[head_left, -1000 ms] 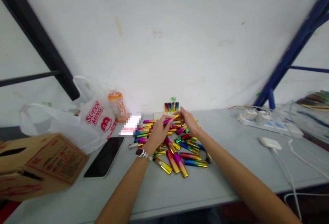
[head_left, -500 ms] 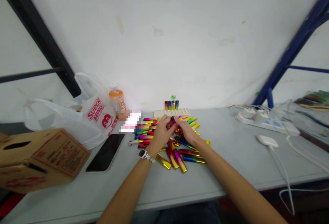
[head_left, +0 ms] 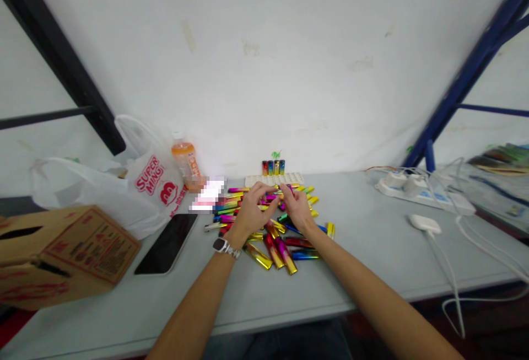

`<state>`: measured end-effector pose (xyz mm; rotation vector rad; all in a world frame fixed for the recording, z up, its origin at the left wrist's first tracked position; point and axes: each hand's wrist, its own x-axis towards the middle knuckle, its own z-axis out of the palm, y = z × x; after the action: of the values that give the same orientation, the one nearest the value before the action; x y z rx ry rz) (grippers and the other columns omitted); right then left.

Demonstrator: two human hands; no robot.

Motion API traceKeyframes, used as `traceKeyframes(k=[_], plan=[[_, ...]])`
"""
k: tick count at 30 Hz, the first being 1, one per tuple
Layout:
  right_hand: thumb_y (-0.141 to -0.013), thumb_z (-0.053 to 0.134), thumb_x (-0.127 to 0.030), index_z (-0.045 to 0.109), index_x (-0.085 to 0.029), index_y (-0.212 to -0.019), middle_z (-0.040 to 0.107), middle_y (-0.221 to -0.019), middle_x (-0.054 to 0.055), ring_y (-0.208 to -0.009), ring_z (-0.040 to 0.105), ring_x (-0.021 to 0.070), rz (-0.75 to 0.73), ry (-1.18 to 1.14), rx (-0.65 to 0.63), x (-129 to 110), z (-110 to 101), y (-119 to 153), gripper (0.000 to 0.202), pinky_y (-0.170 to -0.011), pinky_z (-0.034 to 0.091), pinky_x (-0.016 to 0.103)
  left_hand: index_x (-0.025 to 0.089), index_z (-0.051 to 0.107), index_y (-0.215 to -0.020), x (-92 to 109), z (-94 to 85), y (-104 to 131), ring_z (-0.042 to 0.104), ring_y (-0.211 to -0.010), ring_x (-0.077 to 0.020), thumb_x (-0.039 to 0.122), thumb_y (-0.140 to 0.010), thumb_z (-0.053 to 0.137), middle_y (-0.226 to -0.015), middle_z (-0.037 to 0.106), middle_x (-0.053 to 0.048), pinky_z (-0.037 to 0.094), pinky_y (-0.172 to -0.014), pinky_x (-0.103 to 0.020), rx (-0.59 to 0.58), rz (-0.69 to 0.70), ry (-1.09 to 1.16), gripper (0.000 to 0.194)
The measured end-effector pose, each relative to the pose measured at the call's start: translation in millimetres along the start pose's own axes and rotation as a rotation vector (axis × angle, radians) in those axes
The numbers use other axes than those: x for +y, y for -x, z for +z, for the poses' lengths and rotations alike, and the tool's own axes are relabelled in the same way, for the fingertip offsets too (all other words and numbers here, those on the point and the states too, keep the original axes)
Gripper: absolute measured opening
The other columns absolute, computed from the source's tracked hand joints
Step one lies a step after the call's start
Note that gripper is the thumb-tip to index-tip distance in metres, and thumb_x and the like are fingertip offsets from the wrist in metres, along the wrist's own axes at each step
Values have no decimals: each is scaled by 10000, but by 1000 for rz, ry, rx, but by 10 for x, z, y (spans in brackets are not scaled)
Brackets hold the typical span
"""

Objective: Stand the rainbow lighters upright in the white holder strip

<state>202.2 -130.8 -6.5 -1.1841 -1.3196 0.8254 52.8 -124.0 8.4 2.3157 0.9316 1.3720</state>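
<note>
Drawn back toward the pile of lighters (head_left: 268,227) on the bench (head_left: 372,261); left hand (head_left: 248,214) and right hand (head_left: 295,210) pinching one pink lighter (head_left: 270,197), lying crosswise between both.

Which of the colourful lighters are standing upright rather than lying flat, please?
The four lighters in the white tray by the wall stand upright; the pile lies flat.

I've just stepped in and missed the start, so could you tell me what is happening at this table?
A person is working over a pile of colourful metallic lighters on the grey table. The left hand and right hand meet above the pile, pinching a pink lighter between them. Just behind, four lighters stand upright in a white tray. A phone, a cardboard box and a plastic bag lie to the left.
</note>
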Motion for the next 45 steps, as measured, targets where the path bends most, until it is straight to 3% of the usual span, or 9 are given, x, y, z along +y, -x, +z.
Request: traceKeyframes(k=[5,11,17,27,31,35,38,42,45], plan=[[-880,414,-481,359,-231,-528,309,-483,-38,-495,295,122,-51,23,53,49,18,-33,435,-482,233,285,183,675,-908,-14,-8,3,601,-859,-182,242,-878,612,-914,646,-55,494,-828,-330,-20,-37,-10,91],[-887,430,-649,340,-232,-539,304,-476,-43,-496,284,117,-49,-27,35,79,30,5,551,-490,242,275,180,667,-875,-42,39,17,596,-834,-178,225,-868,612,-884,635,-48,485,-813,-321,-46,-31,-18,71],[-882,413,-698,323,-236,-522,284,-464,-43,-480,265,114,-55,-55,14,64,22,23,592,-482,233,282,181,663,-897,-85,58,27,594,-826,-168,226,-865,630,-882,630,-40,483,-788,-303,-51,-32,-19,64],[-870,436,-465,364,-230,-524,307,-508,-35,-513,297,124,-71,46,54,45,12,-16,426,-495,232,285,188,671,-882,-91,69,28,603,-850,-177,227,-870,622,-898,639,-47,490,-793,-313,-60,-22,-25,64],[-890,461,-572,438,-216,-603,389,-555,-30,-553,363,132,-81,9,20,74,28,-16,457,-526,305,275,191,671,-866,-79,67,26,606,-859,-184,229,-873,614,-885,641,-48,489,-807,-325,-81,-21,-34,69],[-927,435,-590,505,-223,-812,459,-621,-37,-589,433,139,-154,-36,-13,88,28,-27,391,-558,370,257,194,677,-866,-86,66,28,601,-850,-179,212,-880,603,-873,637,-37,476,-827,-332,-98,-14,-47,78],[-939,432,-571,536,-226,-890,508,-623,-35,-587,477,146,-162,-25,-57,97,-43,-84,364,-571,406,258,193,680,-864,-102,72,29,599,-849,-181,219,-887,600,-868,637,-35,469,-834,-338,-101,-24,-50,87],[-847,602,-517,651,-189,-815,647,-862,60,-799,580,183,-304,148,22,119,-256,-289,333,-697,463,290,191,678,-847,-117,81,31,604,-870,-189,232,-896,592,-890,649,-44,468,-843,-347,-101,-51,-47,108],[-806,648,-464,708,-169,-926,675,-798,50,-669,585,166,-277,211,23,155,-428,-518,324,-662,461,300,191,674,-840,-125,93,34,607,-873,-190,251,-909,576,-892,648,-48,474,-839,-346,-117,-66,-29,134]])
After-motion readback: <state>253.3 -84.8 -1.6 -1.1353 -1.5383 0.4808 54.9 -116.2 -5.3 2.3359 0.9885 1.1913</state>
